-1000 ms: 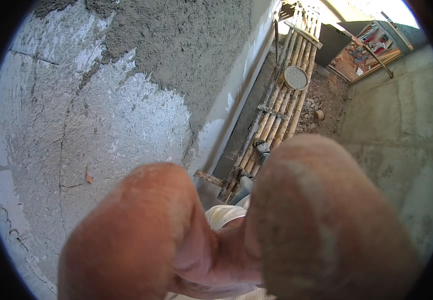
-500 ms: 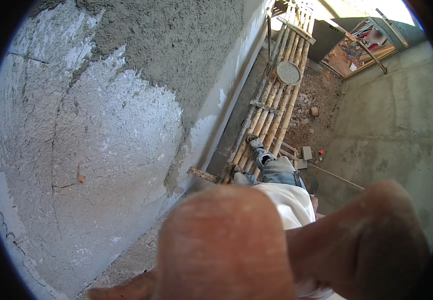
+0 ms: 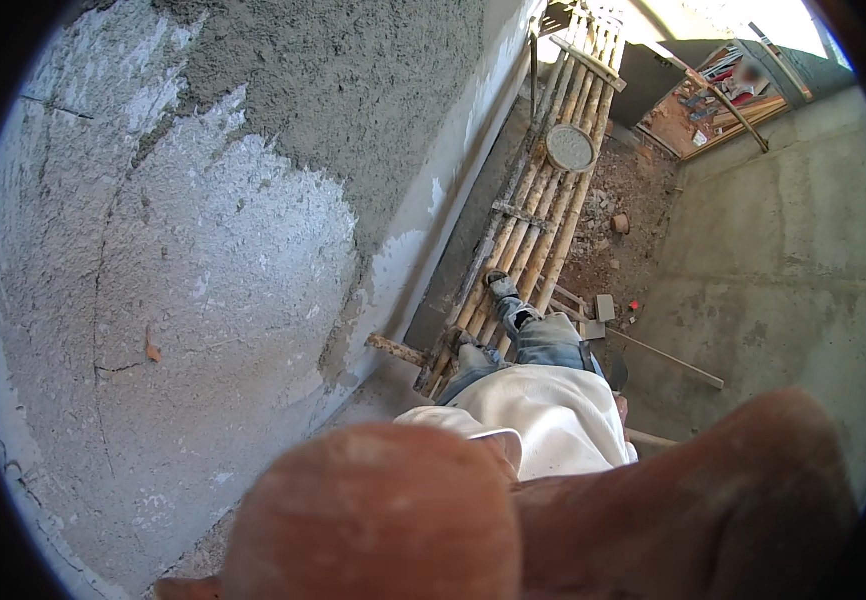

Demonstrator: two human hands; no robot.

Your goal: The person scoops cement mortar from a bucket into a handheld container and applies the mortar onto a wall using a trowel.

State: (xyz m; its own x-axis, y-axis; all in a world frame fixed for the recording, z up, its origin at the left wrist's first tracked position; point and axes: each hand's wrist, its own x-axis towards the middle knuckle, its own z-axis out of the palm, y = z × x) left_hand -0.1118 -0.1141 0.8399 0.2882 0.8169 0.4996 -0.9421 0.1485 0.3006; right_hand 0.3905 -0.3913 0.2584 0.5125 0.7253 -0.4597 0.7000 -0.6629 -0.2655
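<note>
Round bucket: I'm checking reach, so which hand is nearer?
Right, apparently: the right hand, mostly hidden, is below the bucket in the picture; the left hand, blurred near the camera, is farther off.

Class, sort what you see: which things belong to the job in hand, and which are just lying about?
Probably part of the job:
rough pale wall with grey plaster
round shallow pan of grey mix
long platform of tan wooden poles

Apparently just lying about:
pale rectangular block
small brown cylindrical object
long thin wooden stick
small red scrap
</note>
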